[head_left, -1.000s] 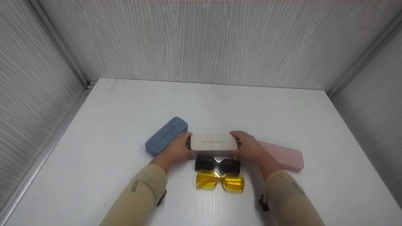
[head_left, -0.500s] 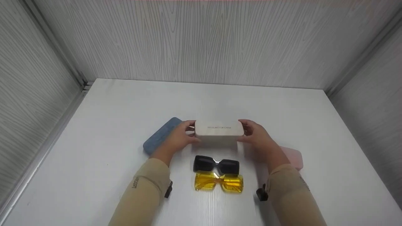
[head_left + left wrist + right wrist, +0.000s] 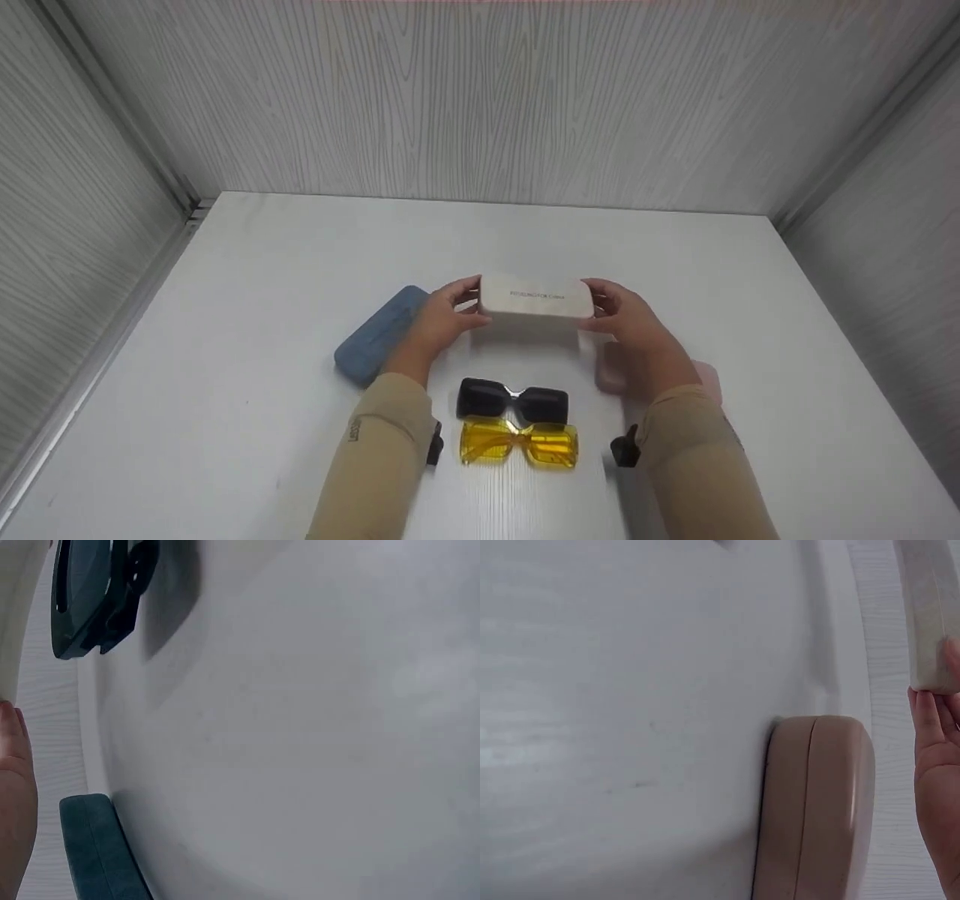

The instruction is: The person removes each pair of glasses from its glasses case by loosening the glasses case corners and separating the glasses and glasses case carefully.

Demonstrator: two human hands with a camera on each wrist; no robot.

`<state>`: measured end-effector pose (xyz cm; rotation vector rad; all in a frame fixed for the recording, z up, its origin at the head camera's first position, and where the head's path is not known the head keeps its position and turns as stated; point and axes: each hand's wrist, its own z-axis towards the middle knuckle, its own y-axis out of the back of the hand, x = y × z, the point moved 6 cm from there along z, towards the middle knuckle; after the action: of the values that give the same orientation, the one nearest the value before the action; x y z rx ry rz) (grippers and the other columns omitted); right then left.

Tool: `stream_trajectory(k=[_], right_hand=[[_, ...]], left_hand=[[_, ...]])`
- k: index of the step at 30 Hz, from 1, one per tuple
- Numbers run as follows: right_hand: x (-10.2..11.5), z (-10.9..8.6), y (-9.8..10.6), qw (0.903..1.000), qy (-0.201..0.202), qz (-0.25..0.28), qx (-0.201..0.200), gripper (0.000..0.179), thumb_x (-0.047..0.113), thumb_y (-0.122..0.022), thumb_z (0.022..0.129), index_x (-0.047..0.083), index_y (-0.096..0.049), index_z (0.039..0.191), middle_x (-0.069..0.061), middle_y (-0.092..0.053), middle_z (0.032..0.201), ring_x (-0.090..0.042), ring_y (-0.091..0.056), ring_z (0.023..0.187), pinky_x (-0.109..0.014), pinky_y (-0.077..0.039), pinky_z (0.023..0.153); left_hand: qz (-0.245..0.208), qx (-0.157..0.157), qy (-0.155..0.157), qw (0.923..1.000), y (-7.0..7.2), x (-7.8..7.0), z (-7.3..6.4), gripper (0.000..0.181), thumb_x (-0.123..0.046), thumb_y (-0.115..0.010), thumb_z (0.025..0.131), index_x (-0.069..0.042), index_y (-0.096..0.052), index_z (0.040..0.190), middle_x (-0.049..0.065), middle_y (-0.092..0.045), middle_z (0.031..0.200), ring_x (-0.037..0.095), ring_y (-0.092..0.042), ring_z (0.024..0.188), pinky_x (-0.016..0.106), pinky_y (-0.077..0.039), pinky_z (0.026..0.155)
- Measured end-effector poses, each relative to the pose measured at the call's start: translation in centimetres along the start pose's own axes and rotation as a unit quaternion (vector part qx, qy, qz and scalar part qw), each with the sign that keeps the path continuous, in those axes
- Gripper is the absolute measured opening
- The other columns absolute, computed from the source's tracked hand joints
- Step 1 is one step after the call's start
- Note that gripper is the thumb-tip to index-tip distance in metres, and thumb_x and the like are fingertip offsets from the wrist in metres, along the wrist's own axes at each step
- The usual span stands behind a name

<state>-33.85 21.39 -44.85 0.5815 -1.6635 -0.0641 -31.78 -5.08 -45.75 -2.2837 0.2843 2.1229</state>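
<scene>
A white glasses case [image 3: 536,296] with small lettering on its lid is held above the table between both hands. My left hand [image 3: 442,319] grips its left end, thumb at the near side, and my right hand [image 3: 626,315] grips the right end the same way. The lid looks closed. Nearer to me lie black sunglasses [image 3: 513,401], and just in front of them yellow-lensed glasses [image 3: 519,444]. In the right wrist view the white case [image 3: 930,622] shows its seam, with fingertips at its end.
A blue glasses case [image 3: 379,337] lies slanted beside the left forearm. The pink glasses case [image 3: 709,382] is partly hidden beneath the right forearm. Wood-patterned panels [image 3: 480,97] close off the back and sides of the white table [image 3: 300,240].
Both hands have lifted the white case and carried it away from me and slightly right. A gap now shows between it and the black sunglasses. Both pairs of glasses stay put.
</scene>
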Motion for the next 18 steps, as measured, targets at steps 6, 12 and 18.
stream_trajectory(k=[6,12,18], right_hand=[[-0.7,0.1,0.2,0.9997,-0.004,-0.024,0.006,0.068,-0.006,-0.068,0.074,0.011,-0.041,0.135,-0.007,-0.040,0.139,-0.021,-0.036,0.129,-0.036,-0.034,0.104],[-1.5,0.1,0.1,0.9965,-0.048,-0.069,-0.004,0.071,-0.006,-0.066,0.075,0.014,-0.038,0.137,-0.005,-0.037,0.142,-0.022,-0.036,0.130,-0.035,-0.040,0.099],[-2.3,0.0,0.3,0.9898,-0.075,-0.121,-0.010,0.072,0.006,-0.072,0.075,0.017,-0.039,0.137,-0.004,-0.037,0.142,-0.022,-0.036,0.130,-0.038,-0.037,0.102]], left_hand=[[0.013,0.008,0.019,0.9997,-1.0,0.5,0.3,0.069,0.009,-0.071,0.070,-0.008,-0.047,0.133,0.007,-0.051,0.130,0.021,-0.050,0.118,0.026,-0.044,0.095],[0.066,0.029,0.031,0.9969,-1.5,1.5,0.9,0.069,0.004,-0.072,0.071,-0.009,-0.045,0.133,0.005,-0.048,0.132,0.018,-0.049,0.119,0.028,-0.041,0.098],[0.125,0.045,0.036,0.9905,-2.2,1.8,0.9,0.064,0.001,-0.072,0.072,-0.009,-0.047,0.130,0.004,-0.049,0.131,0.018,-0.046,0.121,0.031,-0.036,0.102]])
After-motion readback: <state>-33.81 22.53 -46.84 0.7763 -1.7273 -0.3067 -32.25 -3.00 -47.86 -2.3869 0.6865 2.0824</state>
